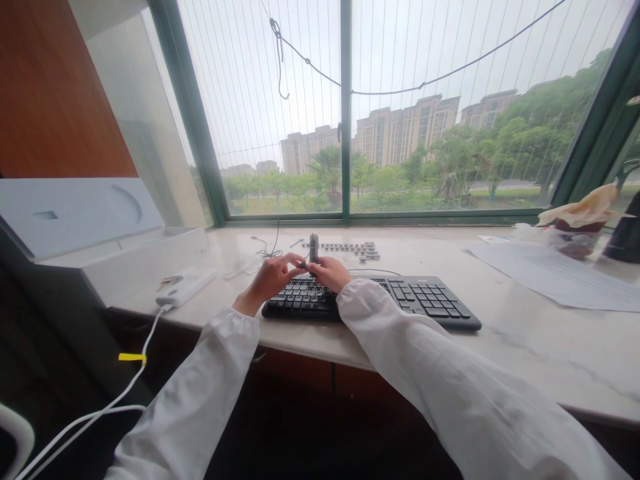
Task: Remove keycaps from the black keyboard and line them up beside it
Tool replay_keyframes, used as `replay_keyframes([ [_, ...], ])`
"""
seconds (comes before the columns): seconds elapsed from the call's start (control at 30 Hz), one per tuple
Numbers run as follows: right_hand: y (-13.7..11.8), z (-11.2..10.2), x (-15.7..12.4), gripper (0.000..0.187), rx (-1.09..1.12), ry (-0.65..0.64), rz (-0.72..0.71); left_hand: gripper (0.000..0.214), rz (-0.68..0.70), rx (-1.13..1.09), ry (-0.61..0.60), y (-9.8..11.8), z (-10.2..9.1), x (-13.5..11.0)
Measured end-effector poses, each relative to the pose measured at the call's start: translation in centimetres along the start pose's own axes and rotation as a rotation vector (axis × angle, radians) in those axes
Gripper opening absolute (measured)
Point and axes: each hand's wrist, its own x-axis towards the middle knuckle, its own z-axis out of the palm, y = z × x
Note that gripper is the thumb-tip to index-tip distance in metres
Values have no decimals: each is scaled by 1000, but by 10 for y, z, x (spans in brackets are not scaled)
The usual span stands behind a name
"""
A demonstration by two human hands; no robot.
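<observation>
A black keyboard (425, 300) lies on the pale marble sill, and some of its key slots at the left look bare. My left hand (270, 280) hovers over its left end, fingers curled in a pinch on a small dark piece that I cannot name. My right hand (330, 272) is closed round a dark upright tool (313, 248), held just above the keys. The two hands touch at the fingertips. Behind them, rows of loose dark keycaps (355, 249) lie on the sill.
A white box with an open lid (100, 247) stands at the left, with a white power strip (185, 287) and its cable beside it. Thin wires (270, 252) lie near the window. Papers (550, 273) and a wrapped item (580, 220) sit at the right.
</observation>
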Motion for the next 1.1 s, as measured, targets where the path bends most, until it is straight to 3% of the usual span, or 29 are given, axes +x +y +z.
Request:
replay_keyframes([
  [0.23, -2, -3, 1, 30, -129, 80, -9, 29, 27, 12, 7, -1, -1, 0],
  [0.57, -3, -3, 0, 31, -154, 55, -11, 27, 32, 27, -1, -2, 2, 0],
  [0.77, -2, -32, 1, 31, -471, 385, 63, 30, -55, 93, 54, -12, 3, 6],
  [0.93, -3, -58, -9, 30, -759, 430, 115, 21, -95, 258, -15, -29, 3, 41],
  [1.1, -2, -66, -10, 28, -870, 397, 155, 24, -140, 409, -323, -43, 30, 102],
])
